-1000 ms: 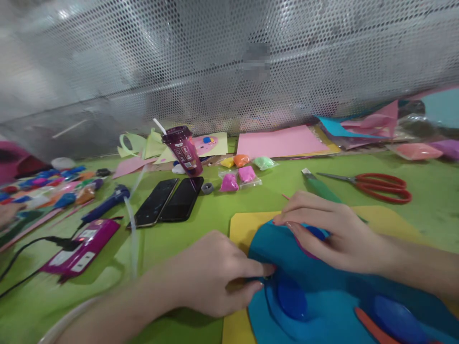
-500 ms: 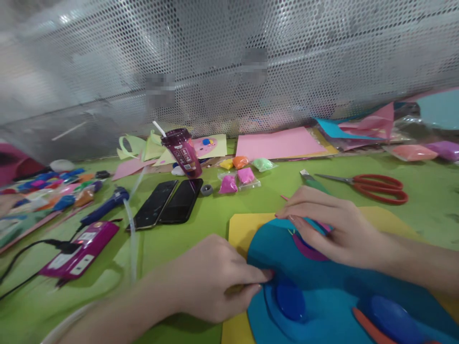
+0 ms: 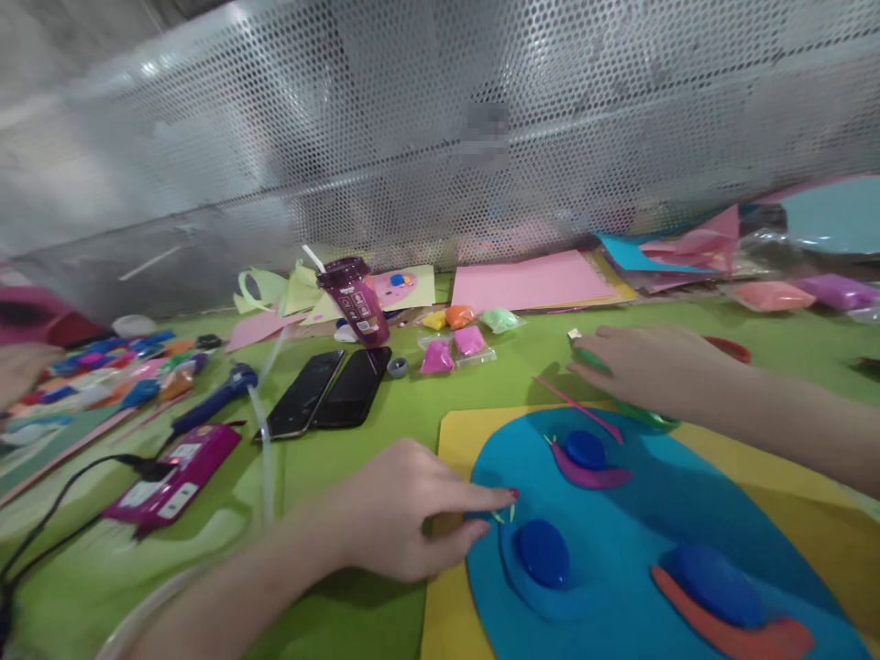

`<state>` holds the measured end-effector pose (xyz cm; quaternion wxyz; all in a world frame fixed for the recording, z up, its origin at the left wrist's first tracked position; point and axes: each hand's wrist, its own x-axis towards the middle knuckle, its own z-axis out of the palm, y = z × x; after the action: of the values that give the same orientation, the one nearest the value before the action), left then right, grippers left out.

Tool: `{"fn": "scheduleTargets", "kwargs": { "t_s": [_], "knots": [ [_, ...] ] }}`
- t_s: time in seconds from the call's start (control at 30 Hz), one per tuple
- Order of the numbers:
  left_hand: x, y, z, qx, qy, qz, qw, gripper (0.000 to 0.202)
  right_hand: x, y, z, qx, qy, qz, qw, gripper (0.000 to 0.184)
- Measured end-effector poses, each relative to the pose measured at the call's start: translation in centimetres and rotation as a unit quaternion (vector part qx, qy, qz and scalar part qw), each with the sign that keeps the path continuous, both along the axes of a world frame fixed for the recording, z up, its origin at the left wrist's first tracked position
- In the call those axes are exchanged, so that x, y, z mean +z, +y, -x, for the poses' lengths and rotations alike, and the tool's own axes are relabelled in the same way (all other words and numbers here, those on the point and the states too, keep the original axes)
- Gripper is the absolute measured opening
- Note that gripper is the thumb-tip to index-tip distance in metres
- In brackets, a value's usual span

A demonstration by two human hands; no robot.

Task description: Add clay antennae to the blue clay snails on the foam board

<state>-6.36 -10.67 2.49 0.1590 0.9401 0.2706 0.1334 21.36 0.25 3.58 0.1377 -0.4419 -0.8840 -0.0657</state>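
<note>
My left hand (image 3: 419, 513) rests at the left edge of an oval blue sheet (image 3: 611, 541) on a yellow sheet (image 3: 450, 440). Its index finger is stretched out beside small pale green strips, thumb apart. Close by is a snail-like shape with a dark blue disc (image 3: 543, 553). Farther back lies a purple crescent (image 3: 588, 472) with another blue disc (image 3: 586, 449); an orange crescent (image 3: 732, 619) is at front right. My right hand (image 3: 639, 367) reaches, fingers extended, over a green-handled tool (image 3: 592, 359) partly hidden beneath it. A thin pink strip (image 3: 577, 408) lies nearby.
Red scissors handles (image 3: 732, 348) show behind my right forearm. Two phones (image 3: 350, 390), a purple cup (image 3: 357, 307), bagged clay (image 3: 471, 341), a glue gun (image 3: 213, 399) and a power strip (image 3: 175, 481) lie leftward. Another person's hand (image 3: 24, 371) is at far left.
My right hand has moved back and right, off the purple crescent and pink strip, to over the green-handled tool. My left hand stays at the blue sheet's edge.
</note>
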Motion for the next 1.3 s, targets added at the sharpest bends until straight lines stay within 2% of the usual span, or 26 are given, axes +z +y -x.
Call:
{"fn": "scheduleTargets", "kwargs": {
  "t_s": [0.1, 0.3, 0.37, 0.43, 0.5, 0.53, 0.6, 0.67, 0.73, 0.87, 0.97, 1.07, 1.13, 1.2, 1.3],
  "knots": [
    [0.0, -0.1, -0.2, 0.002, 0.022, 0.012, 1.0, 0.031, -0.2, -0.3, 0.2, -0.085, -0.12, 0.021, 0.989, 0.03],
    [0.0, 0.1, -0.2, 0.015, -0.007, 0.003, 1.0, 0.038, -0.4, -0.3, 0.1, -0.089, -0.153, 0.027, 0.984, 0.046],
    [0.6, 0.0, -0.4, 0.056, -0.036, 0.005, 0.998, 0.04, -0.6, 0.2, -0.3, -0.09, -0.155, 0.009, 0.984, 0.045],
    [1.6, -0.2, -0.9, 0.138, -0.069, 0.026, 0.988, 0.036, -0.8, 0.8, -0.7, -0.093, -0.15, -0.016, 0.984, 0.042],
    [2.6, -0.4, -1.8, 0.216, -0.102, 0.077, 0.968, 0.034, -0.7, 1.3, -0.8, -0.084, -0.136, -0.043, 0.986, 0.037],
    [3.0, -0.3, -2.3, 0.234, -0.117, 0.111, 0.959, 0.034, -0.6, 1.3, -0.7, -0.076, -0.132, -0.06, 0.987, 0.035],
    [3.1, 0.4, -3.7, 0.227, -0.157, 0.183, 0.943, 0.035, -0.2, 1.0, -0.2, -0.009, -0.075, -0.085, 0.993, 0.031],
    [2.5, 1.9, -5.2, 0.2, -0.229, 0.249, 0.92, 0.035, 0.2, 0.3, 0.5, 0.104, 0.024, -0.085, 0.991, 0.028],
    [1.7, 3.8, -6.7, 0.19, -0.339, 0.323, 0.863, 0.039, 0.3, -0.6, 1.3, 0.188, 0.111, -0.071, 0.973, 0.026],
    [0.5, 6.0, -8.5, 0.171, -0.396, 0.329, 0.84, 0.058, -0.1, -1.6, 2.2, 0.226, 0.213, -0.08, 0.947, 0.023],
    [0.4, 5.5, -8.4, 0.143, -0.431, 0.355, 0.817, 0.075, -0.3, -1.9, 2.4, 0.239, 0.282, -0.023, 0.929, 0.02],
    [0.4, 4.5, -7.6, 0.131, -0.447, 0.408, 0.785, 0.088, -0.1, -2.3, 2.7, 0.216, 0.348, 0.118, 0.905, 0.017],
    [0.3, 4.2, -7.2, 0.137, -0.449, 0.424, 0.774, 0.095, 0.2, -2.7, 2.9, 0.219, 0.365, 0.195, 0.884, 0.014],
    [0.2, 4.1, -7.0, 0.138, -0.453, 0.428, 0.77, 0.099, 0.4, -3.0, 3.0, 0.229, 0.362, 0.231, 0.874, 0.013],
    [0.0, 4.1, -7.1, 0.124, -0.458, 0.447, 0.758, 0.102, 0.6, -3.1, 3.0, 0.23, 0.346, 0.249, 0.875, 0.011]
  ]
}}
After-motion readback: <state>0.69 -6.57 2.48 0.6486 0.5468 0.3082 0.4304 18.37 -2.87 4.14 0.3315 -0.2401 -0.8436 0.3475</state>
